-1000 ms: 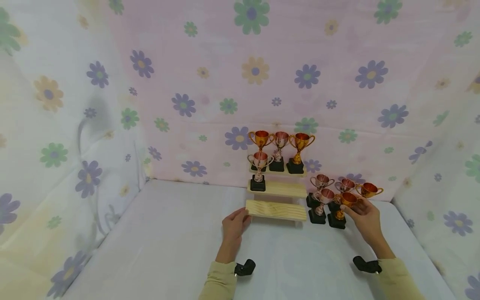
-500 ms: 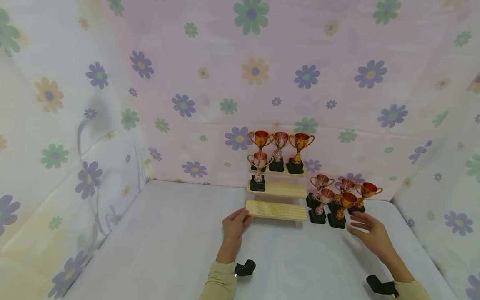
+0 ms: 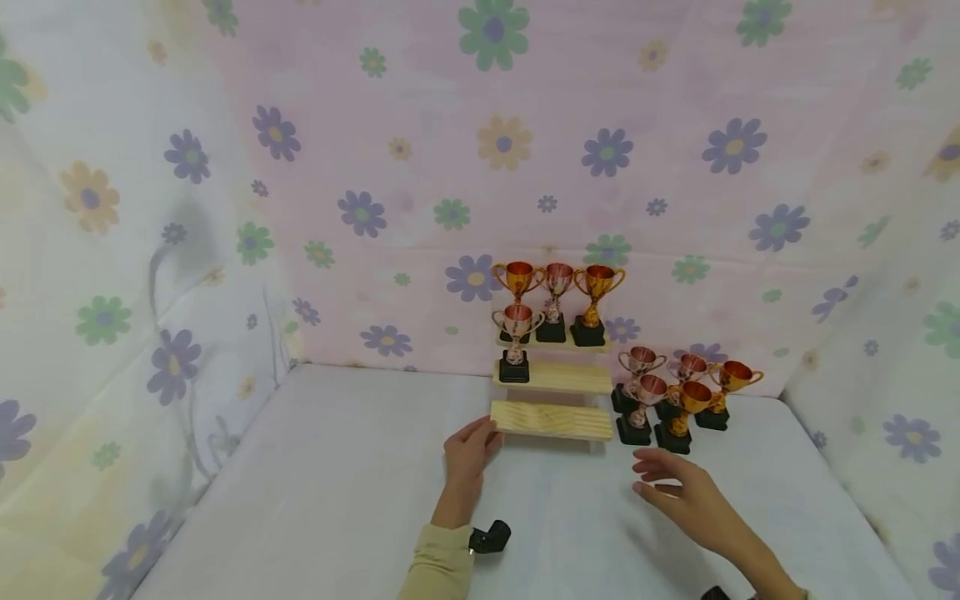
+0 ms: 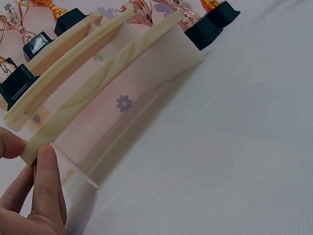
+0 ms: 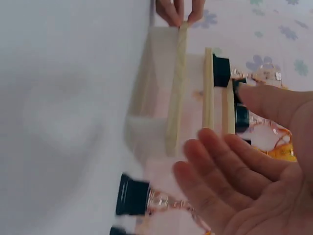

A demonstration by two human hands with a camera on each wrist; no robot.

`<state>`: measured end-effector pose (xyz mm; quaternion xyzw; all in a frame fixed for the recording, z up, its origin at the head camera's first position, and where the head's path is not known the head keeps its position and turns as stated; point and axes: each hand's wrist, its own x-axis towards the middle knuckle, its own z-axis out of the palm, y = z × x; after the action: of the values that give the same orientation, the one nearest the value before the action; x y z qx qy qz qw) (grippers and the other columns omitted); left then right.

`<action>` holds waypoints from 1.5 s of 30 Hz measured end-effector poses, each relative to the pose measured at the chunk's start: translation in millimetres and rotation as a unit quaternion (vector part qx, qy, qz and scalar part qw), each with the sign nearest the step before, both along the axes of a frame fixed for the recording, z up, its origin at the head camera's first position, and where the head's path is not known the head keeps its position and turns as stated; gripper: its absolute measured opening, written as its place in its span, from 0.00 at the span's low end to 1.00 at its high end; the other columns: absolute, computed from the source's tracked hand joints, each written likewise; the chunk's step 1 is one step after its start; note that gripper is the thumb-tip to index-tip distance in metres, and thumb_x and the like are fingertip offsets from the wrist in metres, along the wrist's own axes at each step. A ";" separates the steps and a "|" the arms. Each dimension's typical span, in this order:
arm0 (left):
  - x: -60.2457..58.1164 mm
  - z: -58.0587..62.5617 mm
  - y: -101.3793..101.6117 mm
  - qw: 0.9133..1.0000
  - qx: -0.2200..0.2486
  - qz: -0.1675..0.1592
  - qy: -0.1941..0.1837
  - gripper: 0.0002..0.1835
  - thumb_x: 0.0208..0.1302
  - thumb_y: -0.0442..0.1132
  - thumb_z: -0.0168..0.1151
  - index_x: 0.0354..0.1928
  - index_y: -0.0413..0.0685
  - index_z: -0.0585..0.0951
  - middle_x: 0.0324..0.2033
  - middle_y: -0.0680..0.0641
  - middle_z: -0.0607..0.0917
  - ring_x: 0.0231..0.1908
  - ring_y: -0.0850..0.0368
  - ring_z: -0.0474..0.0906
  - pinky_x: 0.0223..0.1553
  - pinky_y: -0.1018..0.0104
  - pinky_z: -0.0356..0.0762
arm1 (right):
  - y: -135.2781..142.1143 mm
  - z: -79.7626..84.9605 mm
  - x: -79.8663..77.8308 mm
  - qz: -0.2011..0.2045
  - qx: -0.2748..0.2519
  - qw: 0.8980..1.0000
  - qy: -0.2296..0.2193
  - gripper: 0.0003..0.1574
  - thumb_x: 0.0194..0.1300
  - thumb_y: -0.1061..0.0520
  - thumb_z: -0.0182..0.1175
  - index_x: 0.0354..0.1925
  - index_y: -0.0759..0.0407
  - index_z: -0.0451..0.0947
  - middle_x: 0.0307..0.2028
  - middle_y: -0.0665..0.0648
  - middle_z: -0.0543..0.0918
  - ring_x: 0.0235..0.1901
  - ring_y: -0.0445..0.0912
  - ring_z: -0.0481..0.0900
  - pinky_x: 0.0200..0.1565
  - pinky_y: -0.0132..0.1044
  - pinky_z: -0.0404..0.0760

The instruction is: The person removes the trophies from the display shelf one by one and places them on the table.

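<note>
A three-step wooden display stand (image 3: 552, 422) stands near the back wall. My left hand (image 3: 467, 454) pinches the left end of its lowest shelf between thumb and fingers, as the left wrist view (image 4: 44, 181) also has it. Three trophies stand on the top shelf, a rose-gold trophy (image 3: 558, 283) between two gold ones. Another rose-gold trophy (image 3: 517, 325) stands at the left of the middle shelf. My right hand (image 3: 682, 496) hovers over the table in front of the trophies at the right, fingers apart and loosely bent, holding nothing; the right wrist view has its palm too.
Right of the stand several trophies stand close together on the white table (image 3: 360, 467), among them a front gold trophy (image 3: 693, 400), a rear gold trophy (image 3: 733, 377) and a rose-gold trophy (image 3: 648, 392). Flower-patterned cloth (image 3: 420, 175) hangs behind and at both sides.
My right hand has let go of the gold trophy at the right, drawn back and moved left over the table. My left hand keeps its hold on the shelf end.
</note>
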<state>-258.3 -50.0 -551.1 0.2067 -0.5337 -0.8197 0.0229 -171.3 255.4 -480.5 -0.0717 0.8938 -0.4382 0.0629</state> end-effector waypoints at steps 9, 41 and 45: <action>-0.1 -0.6 -1.9 1.000 -0.008 0.006 -0.006 0.17 0.67 0.32 0.65 0.55 0.29 0.81 0.49 0.35 0.84 0.40 0.57 0.85 0.45 0.67 0.87 | -56.8 11.0 -42.7 0.011 -0.093 0.972 0.214 0.26 0.72 0.63 0.61 0.66 0.64 0.71 0.51 0.65 0.84 0.49 0.52 0.83 0.49 0.26 0.84; 3.6 0.0 -0.5 1.000 0.008 -0.008 0.017 0.18 0.65 0.31 0.67 0.54 0.27 0.81 0.44 0.38 0.86 0.37 0.58 0.85 0.42 0.68 0.88 | -173.8 49.6 -147.6 -0.085 -0.321 0.920 0.207 0.46 0.64 0.65 0.69 0.73 0.66 0.57 0.63 0.67 0.68 0.58 0.60 0.72 0.63 0.60 0.76; 3.5 -0.5 -2.5 1.000 0.007 -0.010 0.011 0.18 0.65 0.31 0.67 0.54 0.28 0.81 0.44 0.38 0.86 0.36 0.59 0.85 0.43 0.66 0.88 | -178.5 54.0 -149.8 -0.082 -0.343 0.913 0.205 0.47 0.62 0.67 0.69 0.72 0.68 0.54 0.61 0.69 0.68 0.57 0.60 0.72 0.64 0.58 0.76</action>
<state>-254.8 -52.5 -551.7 0.1921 -0.5298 -0.8259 0.0190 -321.1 76.9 -426.5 -0.1032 0.6846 -0.6972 -0.1862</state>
